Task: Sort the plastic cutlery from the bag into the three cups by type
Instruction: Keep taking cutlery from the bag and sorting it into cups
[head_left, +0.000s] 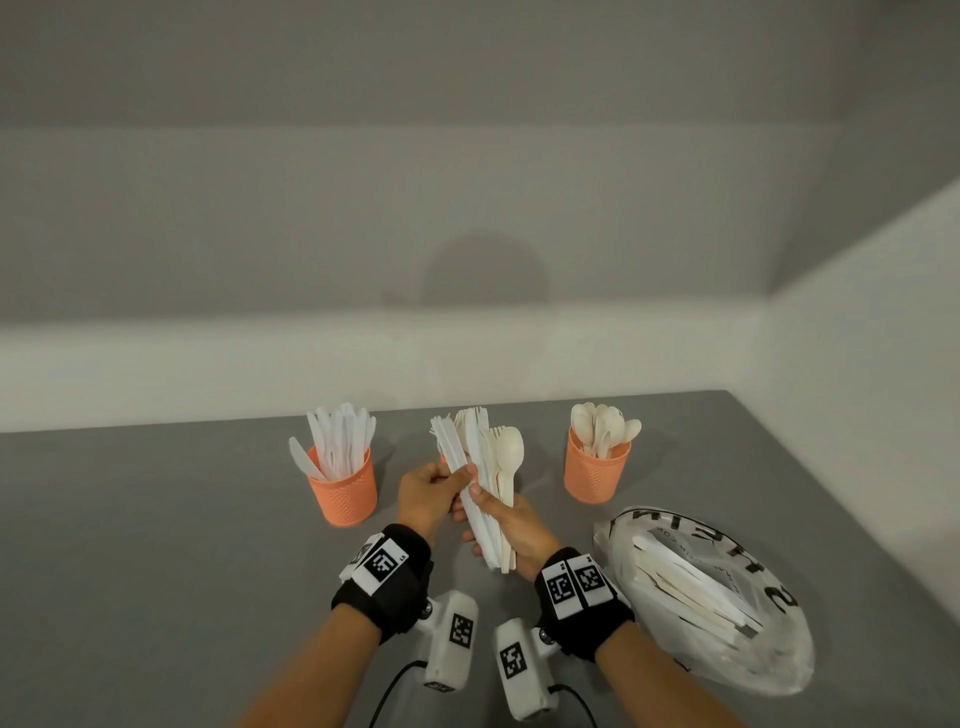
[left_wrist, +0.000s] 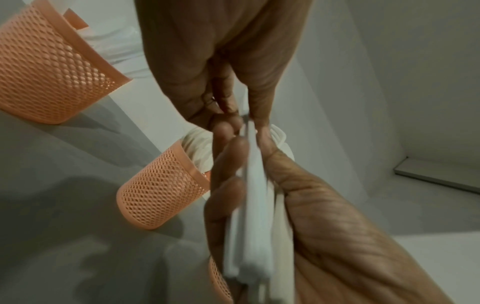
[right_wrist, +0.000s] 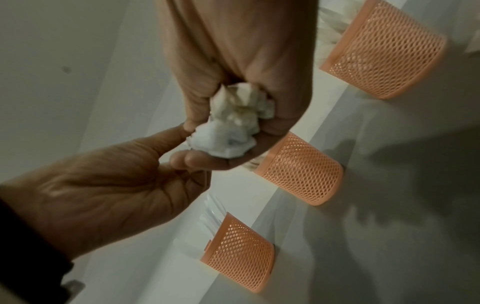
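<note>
My right hand (head_left: 482, 515) grips a mixed cutlery bundle (head_left: 500, 470) by the handles, upright above the table; a cream spoon (head_left: 510, 448) and cream forks show in it. At the bundle's left side my left hand (head_left: 460, 477) pinches white forks (head_left: 450, 451). In the right wrist view the bundle's handle ends (right_wrist: 235, 125) sit in the curled right fingers. An orange mesh cup (head_left: 344, 491) on the left holds white knives. The right cup (head_left: 596, 474) holds cream spoons. The middle cup (right_wrist: 301, 170) stands behind my hands, nearly hidden in the head view.
A clear plastic bag (head_left: 717, 603) with more cutlery lies on the grey table (head_left: 156, 545) at my right, close to the right forearm. White walls close the table at the back and on the right.
</note>
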